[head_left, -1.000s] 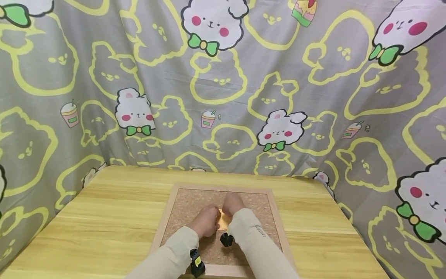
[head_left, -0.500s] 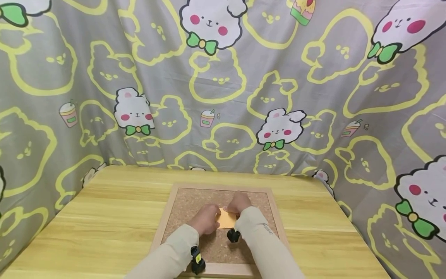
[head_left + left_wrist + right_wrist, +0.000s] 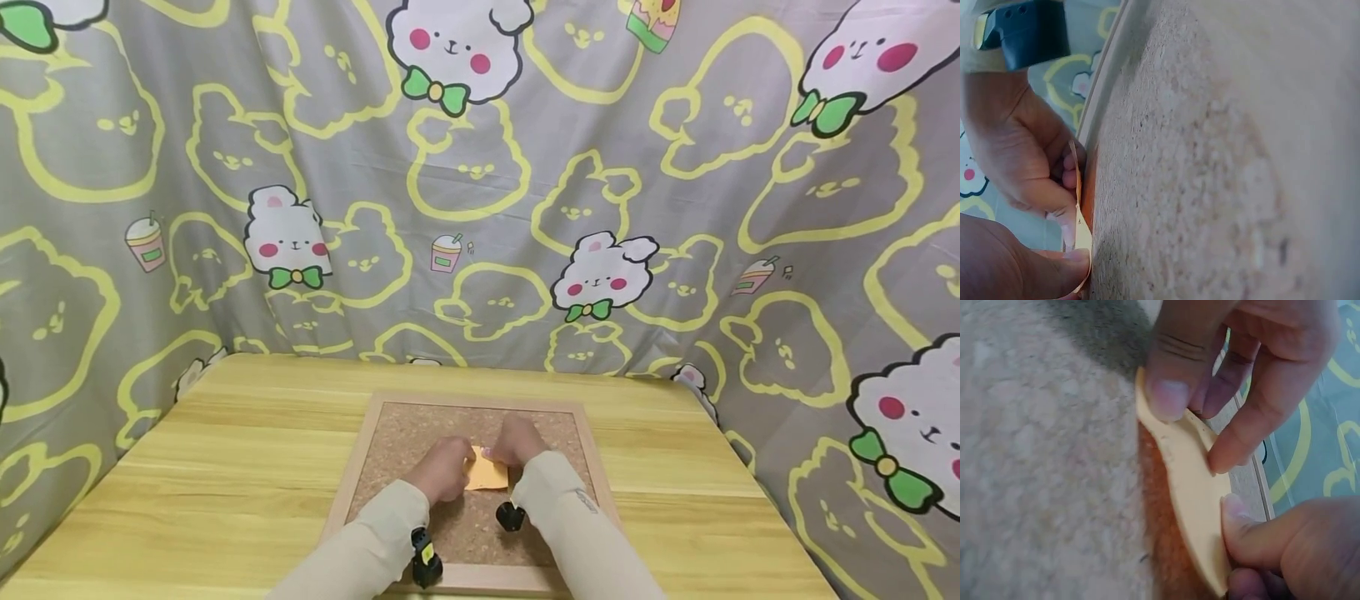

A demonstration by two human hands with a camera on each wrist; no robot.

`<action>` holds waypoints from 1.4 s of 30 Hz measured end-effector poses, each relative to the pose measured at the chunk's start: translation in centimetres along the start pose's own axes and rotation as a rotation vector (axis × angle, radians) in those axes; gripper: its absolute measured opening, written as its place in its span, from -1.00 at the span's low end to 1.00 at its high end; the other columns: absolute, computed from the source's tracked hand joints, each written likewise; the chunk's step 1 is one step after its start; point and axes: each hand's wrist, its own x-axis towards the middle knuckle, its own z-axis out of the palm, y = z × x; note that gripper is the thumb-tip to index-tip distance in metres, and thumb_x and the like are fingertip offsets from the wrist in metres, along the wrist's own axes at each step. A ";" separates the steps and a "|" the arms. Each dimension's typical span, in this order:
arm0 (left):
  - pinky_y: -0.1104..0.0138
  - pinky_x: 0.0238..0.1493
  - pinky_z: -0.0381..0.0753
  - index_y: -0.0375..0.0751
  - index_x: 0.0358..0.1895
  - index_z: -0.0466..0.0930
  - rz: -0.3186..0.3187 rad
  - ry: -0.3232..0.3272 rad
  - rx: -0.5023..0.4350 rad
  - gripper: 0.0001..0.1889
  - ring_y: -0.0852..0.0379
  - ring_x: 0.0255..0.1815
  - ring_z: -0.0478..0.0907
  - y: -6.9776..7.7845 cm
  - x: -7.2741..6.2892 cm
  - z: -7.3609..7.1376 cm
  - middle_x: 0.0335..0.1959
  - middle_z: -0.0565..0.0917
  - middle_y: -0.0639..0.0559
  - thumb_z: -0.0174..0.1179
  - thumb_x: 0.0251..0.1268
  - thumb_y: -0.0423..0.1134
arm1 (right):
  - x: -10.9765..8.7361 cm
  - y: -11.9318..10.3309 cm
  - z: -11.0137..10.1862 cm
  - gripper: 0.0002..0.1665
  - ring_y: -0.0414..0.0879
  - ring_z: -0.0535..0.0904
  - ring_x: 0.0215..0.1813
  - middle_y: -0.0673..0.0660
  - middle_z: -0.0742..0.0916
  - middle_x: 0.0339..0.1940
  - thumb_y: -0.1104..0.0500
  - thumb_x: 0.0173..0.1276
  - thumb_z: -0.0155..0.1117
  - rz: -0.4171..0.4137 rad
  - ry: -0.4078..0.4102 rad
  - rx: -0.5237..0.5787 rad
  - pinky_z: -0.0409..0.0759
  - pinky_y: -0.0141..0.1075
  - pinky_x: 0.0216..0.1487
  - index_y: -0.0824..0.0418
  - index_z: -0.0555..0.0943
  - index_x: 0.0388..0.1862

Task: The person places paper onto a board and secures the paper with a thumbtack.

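A small orange sheet of paper (image 3: pixel 487 468) lies over the middle of the framed corkboard (image 3: pixel 465 533), its edges curved up from the cork. My left hand (image 3: pixel 442 469) pinches the paper's left side, thumb on its face. My right hand (image 3: pixel 519 442) is at the far right corner, with the thumb on the paper's edge and a fingertip against it. In the right wrist view the paper (image 3: pixel 1194 481) bends between both hands, with an orange shaded gap beneath. The left wrist view shows it edge-on, my left thumb (image 3: pixel 1066 269) pressing it. Some fingertips are hidden behind the paper.
The corkboard's pale wooden frame (image 3: pixel 352 483) rests on a wood-grain table (image 3: pixel 225 467). A grey curtain (image 3: pixel 480 192) with cartoon prints hangs behind and along both sides. Black wrist cameras (image 3: pixel 427 560) sit below both hands, close above the board.
My right hand has shifted right along the paper, so more of the orange sheet shows between the hands. The left hand has stayed almost still at its side.
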 end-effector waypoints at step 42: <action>0.39 -0.62 0.35 -0.09 -0.50 0.44 0.002 0.182 -0.059 -0.76 0.23 -0.60 0.31 -3.4 -5.9 -2.5 -0.59 0.39 0.13 0.34 0.21 -0.26 | -4.8 5.4 -0.3 -0.60 -0.22 0.30 -0.65 -0.07 0.42 -0.70 0.04 0.27 0.36 -0.328 0.214 -0.032 0.26 -0.35 -0.63 0.07 0.38 -0.62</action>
